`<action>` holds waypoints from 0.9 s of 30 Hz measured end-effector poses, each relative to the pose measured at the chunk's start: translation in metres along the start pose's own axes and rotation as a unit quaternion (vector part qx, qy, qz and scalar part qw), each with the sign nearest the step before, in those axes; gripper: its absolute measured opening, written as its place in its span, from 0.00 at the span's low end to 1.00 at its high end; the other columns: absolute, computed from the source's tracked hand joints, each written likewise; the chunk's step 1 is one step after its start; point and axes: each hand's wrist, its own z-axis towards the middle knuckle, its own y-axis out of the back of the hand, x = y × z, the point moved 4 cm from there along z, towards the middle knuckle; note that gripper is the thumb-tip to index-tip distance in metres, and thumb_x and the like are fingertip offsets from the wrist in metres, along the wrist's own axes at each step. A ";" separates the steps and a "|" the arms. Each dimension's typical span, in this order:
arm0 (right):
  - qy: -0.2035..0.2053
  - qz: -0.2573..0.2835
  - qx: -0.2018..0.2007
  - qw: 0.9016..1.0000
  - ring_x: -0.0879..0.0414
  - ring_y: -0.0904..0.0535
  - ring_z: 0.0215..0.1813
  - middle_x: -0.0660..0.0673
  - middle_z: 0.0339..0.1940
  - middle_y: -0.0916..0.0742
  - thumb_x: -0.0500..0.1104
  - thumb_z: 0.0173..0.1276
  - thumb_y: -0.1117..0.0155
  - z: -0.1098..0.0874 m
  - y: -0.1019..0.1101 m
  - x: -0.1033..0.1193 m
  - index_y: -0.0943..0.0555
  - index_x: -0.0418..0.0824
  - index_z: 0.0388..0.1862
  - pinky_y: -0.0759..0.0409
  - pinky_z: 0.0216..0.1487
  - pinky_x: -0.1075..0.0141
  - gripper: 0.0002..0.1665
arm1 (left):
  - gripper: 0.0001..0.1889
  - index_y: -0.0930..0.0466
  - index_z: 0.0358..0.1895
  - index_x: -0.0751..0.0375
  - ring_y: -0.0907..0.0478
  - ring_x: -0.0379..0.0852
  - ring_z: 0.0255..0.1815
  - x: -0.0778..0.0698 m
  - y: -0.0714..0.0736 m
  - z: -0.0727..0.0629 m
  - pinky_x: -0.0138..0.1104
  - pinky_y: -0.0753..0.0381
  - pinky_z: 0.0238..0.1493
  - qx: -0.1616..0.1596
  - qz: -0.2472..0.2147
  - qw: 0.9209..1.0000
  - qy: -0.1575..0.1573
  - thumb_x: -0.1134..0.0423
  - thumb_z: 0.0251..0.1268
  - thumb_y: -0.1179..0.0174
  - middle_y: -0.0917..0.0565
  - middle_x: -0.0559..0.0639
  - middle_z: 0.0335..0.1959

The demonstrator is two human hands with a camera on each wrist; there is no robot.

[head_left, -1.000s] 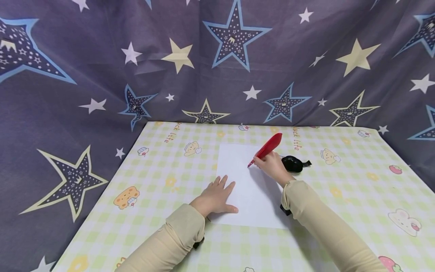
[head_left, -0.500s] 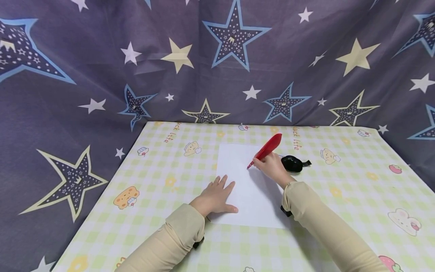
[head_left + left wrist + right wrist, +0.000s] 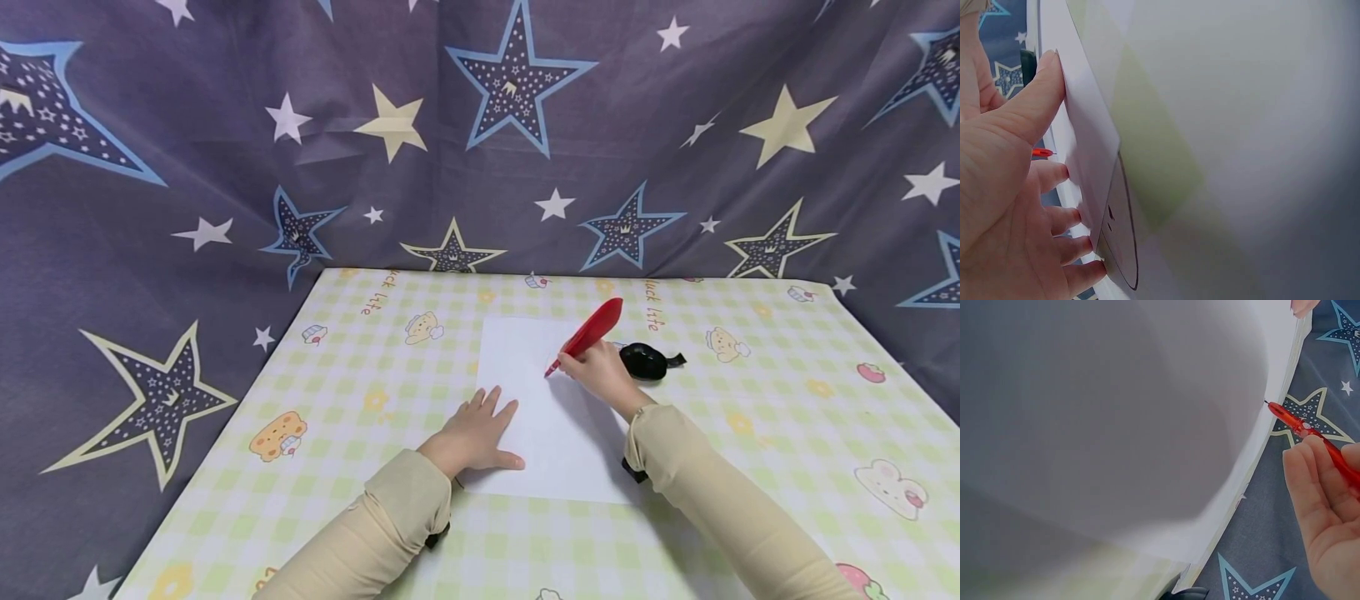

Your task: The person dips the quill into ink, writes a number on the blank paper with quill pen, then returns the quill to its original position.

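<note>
A red feather pen (image 3: 592, 327) slants above a white sheet of paper (image 3: 551, 454), its dark nib down at the sheet's upper middle; whether the nib touches the paper is hard to tell. The right hand (image 3: 600, 373) has it in its grip, pinched low on the shaft between thumb and fingers, with the feather end leaning up and to the right. The left hand (image 3: 474, 437) grasps nothing: it lies with fingers spread across the paper's left edge, thumb on the sheet. Just right of the paper, beside the right wrist, sits a rounded black object (image 3: 643, 362) with a short black strap (image 3: 677, 360). Beige sleeves (image 3: 720, 492) are folded back at both wrists. All this rests on a counter covered in a green-and-white checked cloth (image 3: 795, 408), printed with small cartoon figures and flowers. Behind it hangs a dark purple-blue curtain (image 3: 480, 192) patterned with stars.
</note>
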 end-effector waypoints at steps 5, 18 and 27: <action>0.005 0.000 -0.003 1.000 0.57 0.27 0.20 0.48 0.17 0.19 0.38 0.63 0.40 -0.002 0.001 0.000 0.18 0.33 0.30 0.29 0.23 0.66 0.08 | 0.46 0.47 0.71 0.58 0.58 0.59 0.71 -0.001 0.001 0.000 0.48 0.51 0.66 0.001 -0.004 1.000 0.000 0.38 0.54 0.41 0.52 0.61 0.72; 0.010 0.007 -0.002 1.000 0.57 0.27 0.20 0.49 0.17 0.19 0.37 0.62 0.40 -0.007 0.000 0.001 0.18 0.34 0.31 0.29 0.23 0.65 0.07 | 0.45 0.46 0.71 0.58 0.58 0.59 0.71 0.000 0.000 0.000 0.48 0.51 0.66 -0.001 -0.009 1.000 -0.001 0.38 0.54 0.41 0.52 0.61 0.72; 0.019 0.015 -0.007 1.000 0.58 0.27 0.20 0.49 0.16 0.19 0.36 0.61 0.40 -0.011 0.001 0.003 0.18 0.34 0.30 0.29 0.23 0.65 0.06 | 0.46 0.46 0.71 0.58 0.58 0.60 0.71 -0.001 0.000 -0.001 0.48 0.51 0.66 -0.002 -0.019 1.000 -0.001 0.39 0.53 0.40 0.52 0.62 0.72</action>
